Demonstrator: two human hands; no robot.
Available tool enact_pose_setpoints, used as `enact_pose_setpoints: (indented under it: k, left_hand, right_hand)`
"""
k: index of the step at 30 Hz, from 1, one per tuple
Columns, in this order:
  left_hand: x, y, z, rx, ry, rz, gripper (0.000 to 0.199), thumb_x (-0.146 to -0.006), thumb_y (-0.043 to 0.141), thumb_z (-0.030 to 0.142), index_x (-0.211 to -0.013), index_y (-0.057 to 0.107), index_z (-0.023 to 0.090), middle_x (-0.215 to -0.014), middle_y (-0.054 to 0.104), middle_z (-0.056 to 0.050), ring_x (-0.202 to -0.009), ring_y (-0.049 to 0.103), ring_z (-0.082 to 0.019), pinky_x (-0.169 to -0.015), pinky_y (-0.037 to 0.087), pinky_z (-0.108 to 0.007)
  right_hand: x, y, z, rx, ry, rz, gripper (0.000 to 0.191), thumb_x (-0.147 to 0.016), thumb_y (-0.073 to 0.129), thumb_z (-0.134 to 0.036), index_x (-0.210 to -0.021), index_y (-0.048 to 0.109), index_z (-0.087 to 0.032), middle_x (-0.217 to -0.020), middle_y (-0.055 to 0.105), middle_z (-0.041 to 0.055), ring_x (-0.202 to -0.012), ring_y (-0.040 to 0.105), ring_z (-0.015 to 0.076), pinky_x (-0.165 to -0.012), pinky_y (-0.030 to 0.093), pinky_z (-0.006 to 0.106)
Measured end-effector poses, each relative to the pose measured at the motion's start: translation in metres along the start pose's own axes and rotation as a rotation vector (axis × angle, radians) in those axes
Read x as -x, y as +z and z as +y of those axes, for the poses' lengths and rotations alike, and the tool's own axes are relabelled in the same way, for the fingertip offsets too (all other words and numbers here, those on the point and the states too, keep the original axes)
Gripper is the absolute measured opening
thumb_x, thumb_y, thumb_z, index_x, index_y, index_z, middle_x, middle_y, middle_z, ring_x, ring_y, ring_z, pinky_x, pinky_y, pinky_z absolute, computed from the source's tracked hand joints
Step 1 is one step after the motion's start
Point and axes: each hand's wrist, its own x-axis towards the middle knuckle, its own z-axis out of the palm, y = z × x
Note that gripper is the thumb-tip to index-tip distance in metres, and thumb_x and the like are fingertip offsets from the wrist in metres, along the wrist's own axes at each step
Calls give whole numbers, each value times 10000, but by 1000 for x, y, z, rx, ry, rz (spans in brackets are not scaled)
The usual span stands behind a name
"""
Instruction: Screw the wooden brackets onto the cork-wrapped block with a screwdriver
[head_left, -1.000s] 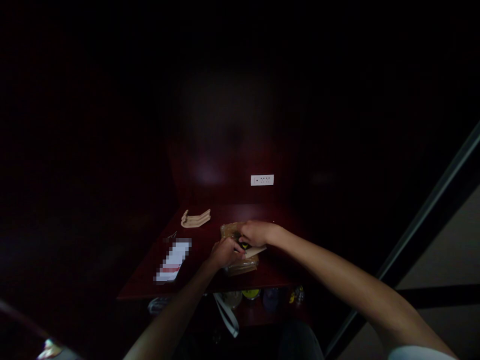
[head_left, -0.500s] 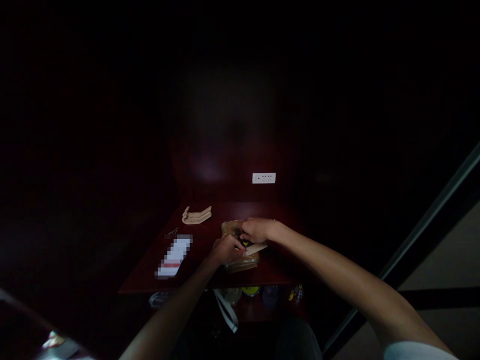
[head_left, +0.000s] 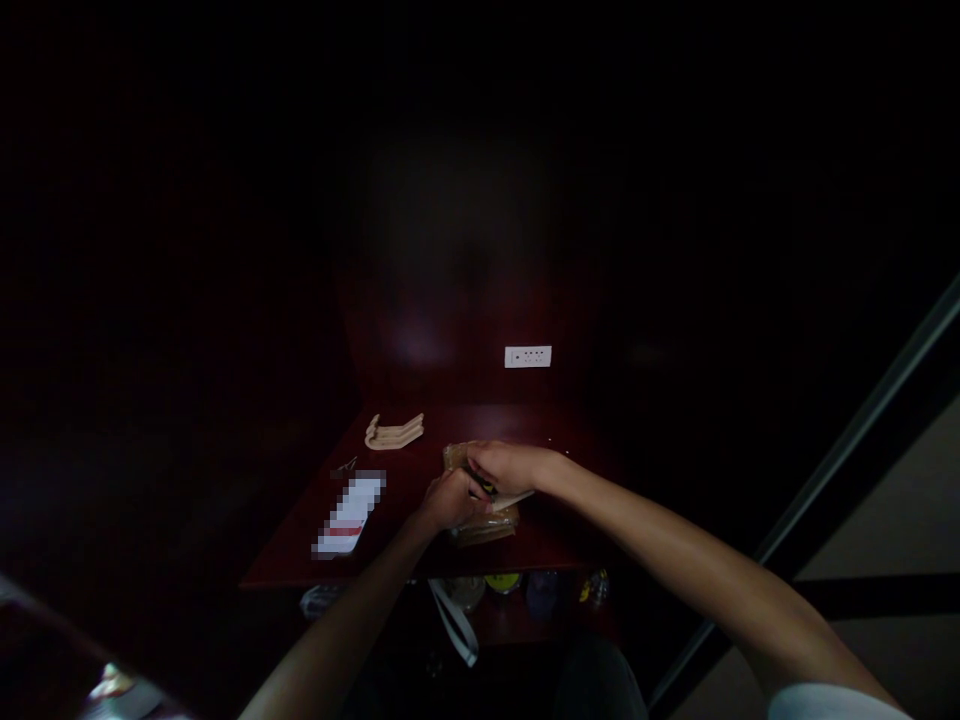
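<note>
My left hand point(head_left: 452, 500) is closed on a pale flat piece point(head_left: 511, 501), pressing it over a brown plastic-wrapped bundle point(head_left: 487, 530) on the dark red tabletop point(head_left: 405, 550). Just above it, my right hand point(head_left: 499, 465) is closed round a small dark tool with a yellow spot point(head_left: 487, 487), which meets the pale piece near my left fingertips. My fingers hide most of the tool. Several light wooden curved pieces point(head_left: 395, 434) lie together at the back left.
A phone with a blurred screen point(head_left: 350, 515) and small metal bits point(head_left: 346, 465) lie left of my hands. A white socket point(head_left: 528, 357) is on the back wall. Below the top, a shelf holds tape rolls point(head_left: 502, 581) and a hanging white strap point(head_left: 454, 622).
My right hand has shifted slightly left and down with its wrist turned, nearer my left hand. My left hand and the pale piece have barely moved.
</note>
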Motion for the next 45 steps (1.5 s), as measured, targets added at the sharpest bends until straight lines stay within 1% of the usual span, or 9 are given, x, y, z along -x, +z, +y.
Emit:
enact_pose_setpoints:
  k: [7, 11, 15, 24, 29, 33, 38, 42, 45]
  left_hand:
    - [1, 2, -1, 10, -25, 28, 259, -714, 659, 433, -904, 749, 282, -1024, 725, -22, -973, 632, -230, -812, 445, -288]
    - [1, 1, 1, 4, -6, 19, 240, -715, 655, 435, -884, 748, 292, -957, 741, -2, -933, 647, -212, -780, 456, -272]
    - [2, 0, 2, -2, 1, 22, 220, -735, 637, 429, -862, 753, 292, -903, 749, -2, -894, 656, -200, -791, 456, -269]
    - [4, 0, 4, 7, -37, 33, 221, -725, 648, 420, -887, 750, 310, -954, 741, -3, -954, 642, -215, -783, 457, -263]
    - [4, 2, 4, 15, -64, 47, 232, -718, 665, 422, -892, 751, 295, -961, 739, -2, -985, 619, -216, -833, 436, -265]
    - [4, 0, 3, 29, -35, 33, 241, -725, 655, 420, -889, 753, 272, -940, 742, -10, -942, 636, -210, -817, 446, -267]
    - [3, -1, 3, 22, 6, 26, 208, -729, 645, 396, -869, 752, 285, -959, 740, -5, -942, 647, -198, -807, 454, -260]
    - [3, 0, 3, 17, -13, 28, 235, -729, 646, 427, -889, 751, 290, -978, 738, -12, -959, 642, -204, -848, 441, -266]
    - [3, 0, 4, 8, -45, 31, 242, -717, 655, 439, -898, 749, 309, -994, 737, -8, -971, 643, -206, -830, 446, -257]
  right_hand:
    - [-1, 14, 9, 36, 43, 76, 203, -897, 461, -216, -1031, 553, -95, -959, 649, 143, -828, 622, 193, -654, 404, 251]
    - [1, 7, 6, 20, 58, 10, 221, -871, 474, -240, -1026, 552, -103, -938, 652, 136, -799, 619, 200, -632, 409, 256]
    - [5, -3, 5, -4, 46, -48, 219, -777, 531, -144, -993, 550, -116, -939, 647, 114, -791, 597, 189, -629, 399, 240]
    - [7, -3, 14, -36, 90, -73, 157, -821, 501, -151, -977, 524, -158, -856, 635, 66, -708, 557, 149, -559, 334, 224]
    - [9, 2, 19, -31, 145, -70, 143, -867, 472, -238, -979, 522, -163, -821, 629, 62, -684, 559, 148, -549, 331, 226]
    - [5, 4, 16, -33, 82, -45, 203, -814, 541, -265, -985, 521, -156, -887, 623, 75, -730, 563, 164, -580, 362, 230]
    - [4, -2, 11, -30, 13, 12, 239, -757, 564, -157, -995, 544, -135, -972, 604, 108, -805, 566, 173, -646, 404, 229]
    - [8, -7, 8, -1, -12, -3, 191, -807, 533, -143, -991, 586, -143, -901, 651, 78, -795, 594, 163, -655, 395, 220]
    - [9, -4, 10, 40, 13, -21, 166, -866, 492, -202, -966, 611, -146, -893, 677, 84, -773, 620, 164, -625, 386, 223]
